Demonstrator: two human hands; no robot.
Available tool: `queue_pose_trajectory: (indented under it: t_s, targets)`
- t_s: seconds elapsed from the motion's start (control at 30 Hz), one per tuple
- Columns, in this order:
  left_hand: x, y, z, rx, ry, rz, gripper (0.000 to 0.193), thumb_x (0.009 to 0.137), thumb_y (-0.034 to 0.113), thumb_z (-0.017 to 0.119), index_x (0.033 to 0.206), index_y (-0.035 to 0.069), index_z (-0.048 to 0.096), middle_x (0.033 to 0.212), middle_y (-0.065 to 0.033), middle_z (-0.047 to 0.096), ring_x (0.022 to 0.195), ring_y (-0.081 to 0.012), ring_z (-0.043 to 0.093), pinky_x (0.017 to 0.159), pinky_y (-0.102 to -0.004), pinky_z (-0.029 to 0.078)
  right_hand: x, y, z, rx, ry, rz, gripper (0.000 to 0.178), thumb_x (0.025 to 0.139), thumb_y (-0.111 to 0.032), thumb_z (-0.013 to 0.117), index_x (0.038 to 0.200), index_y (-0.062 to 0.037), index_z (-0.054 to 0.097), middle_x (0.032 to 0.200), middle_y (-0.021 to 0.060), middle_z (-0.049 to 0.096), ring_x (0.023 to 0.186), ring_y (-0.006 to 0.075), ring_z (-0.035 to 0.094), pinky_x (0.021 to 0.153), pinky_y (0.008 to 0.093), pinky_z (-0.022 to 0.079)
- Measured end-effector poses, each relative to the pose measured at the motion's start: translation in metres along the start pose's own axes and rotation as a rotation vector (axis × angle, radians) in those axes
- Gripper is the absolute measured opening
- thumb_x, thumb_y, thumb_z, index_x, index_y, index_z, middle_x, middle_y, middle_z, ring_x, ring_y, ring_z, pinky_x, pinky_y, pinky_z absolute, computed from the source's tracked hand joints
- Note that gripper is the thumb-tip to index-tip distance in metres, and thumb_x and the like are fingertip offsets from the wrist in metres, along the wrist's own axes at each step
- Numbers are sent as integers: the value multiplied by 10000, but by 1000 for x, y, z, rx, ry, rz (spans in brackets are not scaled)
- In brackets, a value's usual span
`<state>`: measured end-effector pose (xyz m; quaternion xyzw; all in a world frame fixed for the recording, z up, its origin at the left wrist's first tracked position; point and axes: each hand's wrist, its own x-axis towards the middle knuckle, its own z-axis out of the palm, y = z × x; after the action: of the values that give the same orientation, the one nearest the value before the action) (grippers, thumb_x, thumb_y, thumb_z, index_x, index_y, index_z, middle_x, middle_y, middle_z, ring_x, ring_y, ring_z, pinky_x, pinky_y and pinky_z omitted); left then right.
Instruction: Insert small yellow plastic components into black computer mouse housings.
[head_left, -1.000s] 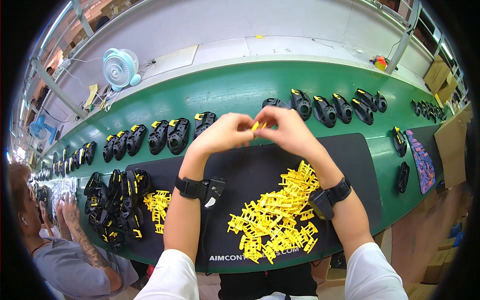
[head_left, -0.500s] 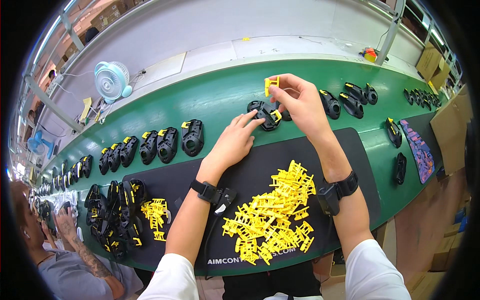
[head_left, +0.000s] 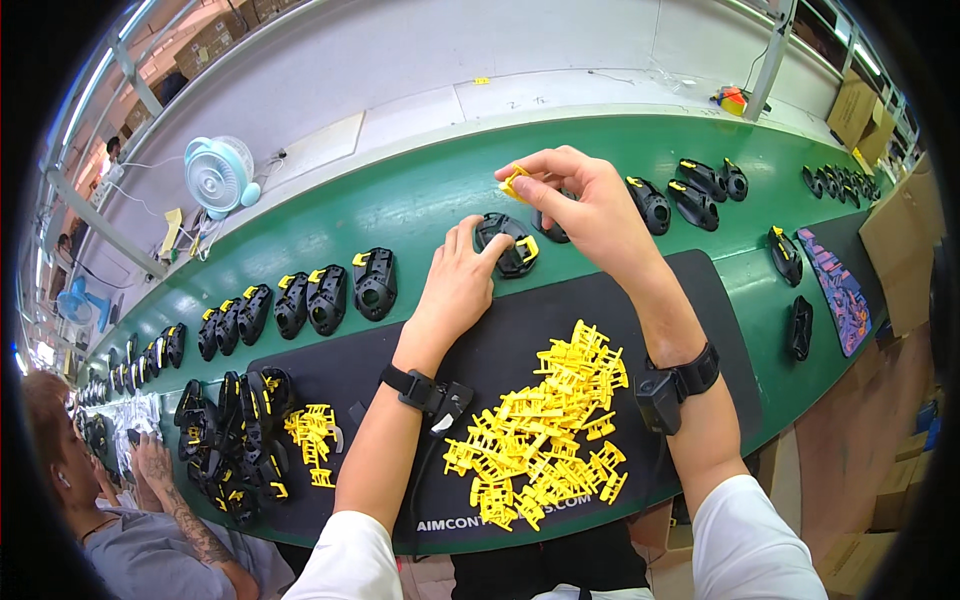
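At the far edge of the dark mat lies a black plastic shell (head_left: 497, 228) with a yellow piece on its right side. My left hand (head_left: 458, 285) grips this shell from the left, thumb at its near side and fingers around its rim. Above and slightly to the right, my right hand (head_left: 600, 215) pinches a small yellow plastic clip (head_left: 514, 182) between thumb and fingertips, apart from the shell. Another black shell (head_left: 552, 230) is partly hidden behind my right hand. Nearer to me, a large heap of yellow clips (head_left: 545, 425) lies on the mat (head_left: 690, 330) between my forearms.
Black shells with yellow tabs stand in a row (head_left: 326, 298) along the left, and more (head_left: 693, 203) sit to the right. A stacked bunch of shells (head_left: 235, 440) adjoins a small clip pile (head_left: 313, 430). Beyond are a fan (head_left: 216, 175) and, at left, another person (head_left: 150, 540).
My right hand has brought the clip lower and a little left, turning it. My left hand has shifted left and closed around the shell, which has moved slightly left.
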<state>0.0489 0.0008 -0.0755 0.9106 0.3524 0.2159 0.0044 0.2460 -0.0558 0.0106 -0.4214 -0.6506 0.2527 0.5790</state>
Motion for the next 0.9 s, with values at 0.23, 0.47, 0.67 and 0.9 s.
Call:
queue_pose_trajectory:
  t_s: [0.23, 0.47, 0.67, 0.9]
  targets:
    - [-1, -12, -6, 62, 91, 23, 426, 824, 7, 668, 1227, 135, 612, 1437, -233, 446, 1373, -427, 432, 1080, -497, 437, 0, -9, -4, 74, -39, 215, 230, 961, -193, 693, 1117, -45, 772, 961, 54, 704, 752, 69, 602, 634, 225, 496]
    - [14, -19, -33, -1331, 199, -371, 250, 1029, 199, 632, 1224, 109, 504, 1176, -79, 640, 1071, -179, 642, 927, -349, 534, -3, -18, -4, 525, -90, 113, 298, 1000, -187, 613, 1201, 9, 712, 987, 88, 697, 849, 108, 659, 698, 257, 560]
    - [16, -3, -58, -1776, 243, -167, 572, 992, 437, 663, 1390, 87, 447, 1321, -126, 612, 1242, -237, 612, 991, -460, 546, -4, -30, -11, 446, -134, 103, 245, 970, -116, 643, 1179, -8, 711, 928, 62, 699, 813, 103, 657, 689, 251, 538]
    - [11, 14, -79, -1770, 157, 24, 709, 920, 278, 781, 1474, 24, 418, 1367, -119, 572, 1244, -246, 602, 1053, -454, 521, -10, -46, 5, -19, 9, -43, 138, 891, -20, 715, 1027, -5, 696, 843, 77, 732, 779, 122, 707, 662, 264, 553]
